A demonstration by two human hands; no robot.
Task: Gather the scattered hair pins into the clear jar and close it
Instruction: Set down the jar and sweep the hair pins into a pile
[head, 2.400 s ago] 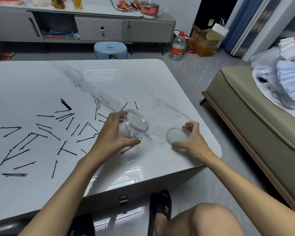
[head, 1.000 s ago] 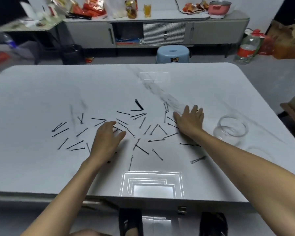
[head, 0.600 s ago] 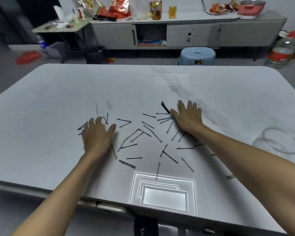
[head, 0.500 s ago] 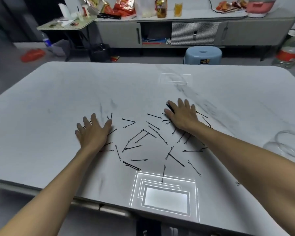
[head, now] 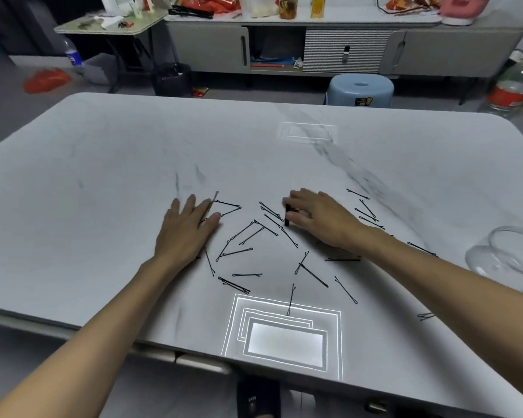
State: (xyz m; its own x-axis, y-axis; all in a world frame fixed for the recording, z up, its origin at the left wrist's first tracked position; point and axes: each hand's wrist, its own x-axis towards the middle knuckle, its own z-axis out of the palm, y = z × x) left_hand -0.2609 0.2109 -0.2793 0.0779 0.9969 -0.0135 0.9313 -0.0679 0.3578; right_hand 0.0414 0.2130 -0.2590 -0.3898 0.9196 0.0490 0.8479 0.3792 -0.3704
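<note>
Evidently I'm sweeping: left hand [head: 187, 232] flat, fingers straight, among thin black metal hair pins [head: 245, 274]; right hand [head: 322, 221], I cannot tell. Next, pinch a bunch for the clear round jar [head: 509, 254], frame right.

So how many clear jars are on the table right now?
1. The clear jar stands near the right edge of the table, right of the hair pins, partly cut off by the frame; another could sit out of view.
</note>
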